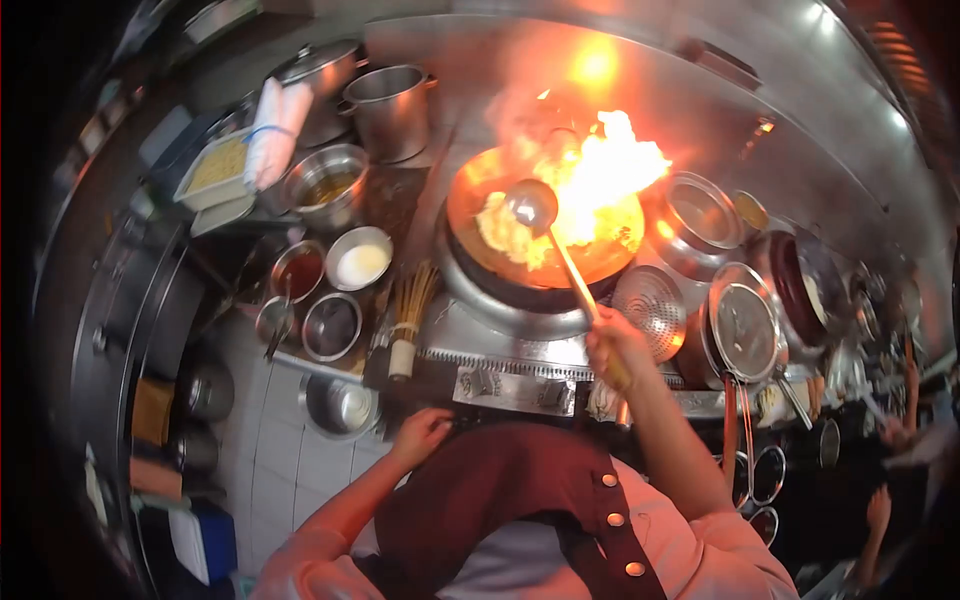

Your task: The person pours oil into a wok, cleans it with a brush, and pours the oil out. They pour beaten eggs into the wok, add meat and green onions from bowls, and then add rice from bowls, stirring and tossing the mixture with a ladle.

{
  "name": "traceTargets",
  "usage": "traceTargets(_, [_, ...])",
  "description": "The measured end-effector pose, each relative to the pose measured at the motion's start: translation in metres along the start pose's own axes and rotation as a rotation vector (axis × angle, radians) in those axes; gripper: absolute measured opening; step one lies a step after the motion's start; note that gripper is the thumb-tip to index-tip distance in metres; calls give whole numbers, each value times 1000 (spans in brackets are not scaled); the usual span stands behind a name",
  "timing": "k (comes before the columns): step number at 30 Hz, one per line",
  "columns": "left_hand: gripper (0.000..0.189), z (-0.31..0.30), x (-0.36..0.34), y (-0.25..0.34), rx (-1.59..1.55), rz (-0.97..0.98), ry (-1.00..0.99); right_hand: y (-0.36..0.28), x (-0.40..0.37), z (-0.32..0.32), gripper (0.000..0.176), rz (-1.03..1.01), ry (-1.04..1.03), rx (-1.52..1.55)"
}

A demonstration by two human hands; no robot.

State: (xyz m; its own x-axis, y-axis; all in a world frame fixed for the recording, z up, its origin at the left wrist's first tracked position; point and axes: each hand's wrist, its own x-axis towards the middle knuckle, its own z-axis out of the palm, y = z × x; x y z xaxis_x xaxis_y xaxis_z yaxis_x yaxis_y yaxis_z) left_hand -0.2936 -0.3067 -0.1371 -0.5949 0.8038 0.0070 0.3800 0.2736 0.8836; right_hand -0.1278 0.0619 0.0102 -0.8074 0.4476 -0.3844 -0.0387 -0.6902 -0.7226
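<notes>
My right hand is wrapped round the long handle of a ladle. The ladle's bowl hangs over a wok on the burner. Inside the wok, pale yellow food lies beside and partly under the ladle. Tall bright flames rise from the wok's right and far side and hide part of its rim. My left hand is low in front of the stove edge, away from the wok. Its fingers are loosely curled, with nothing visible in them.
Left of the wok are a bowl of white powder, a bowl of red sauce and a bamboo brush. A perforated skimmer, a wire strainer and a metal pot stand right. Another person's hand shows far right.
</notes>
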Motion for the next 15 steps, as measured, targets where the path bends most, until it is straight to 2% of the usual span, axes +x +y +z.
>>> traceTargets(1, [28,3,-34,-42,91,-70,35,-13,22,-8,32,51,-81,71])
traceTargets(2, [29,3,-65,-73,177,-152,80,-14,40,-9,32,-30,-5,-40])
traceTargets(4, [26,-2,-130,-89,128,-412,238,-8,44,-4,34,-217,53,-482])
traceTargets(5, [29,-8,-164,-89,107,-525,308,11,35,-6,37,-342,131,-602])
traceTargets(6, [32,-13,-195,-78,93,-580,416,27,30,-17,40,-314,159,-608])
traceTargets(7, [34,-18,-230,-62,83,-649,540,36,2,2,28,-263,143,-337])
traceTargets(8, [35,-20,-262,-49,128,-675,663,35,5,-31,18,-197,64,-327])
traceTargets(9, [35,-19,-291,-39,181,-708,780,3,-4,-35,5,84,-254,-79])
traceTargets(10, [36,-17,-320,-33,103,-797,872,-27,-9,-19,8,303,-264,-29])
traceTargets(11, [37,-14,-350,-35,44,-831,942,-27,53,-66,24,262,-264,188])
traceTargets(12, [36,-14,-377,-33,55,-854,1014,-29,73,-65,28,222,-399,76])
traceTargets(14, [35,-24,-416,10,96,-895,1128,-5,80,-37,15,-162,-60,-463])
traceTargets(15, [35,-24,-438,27,101,-883,1236,5,65,-18,15,-245,9,-626])
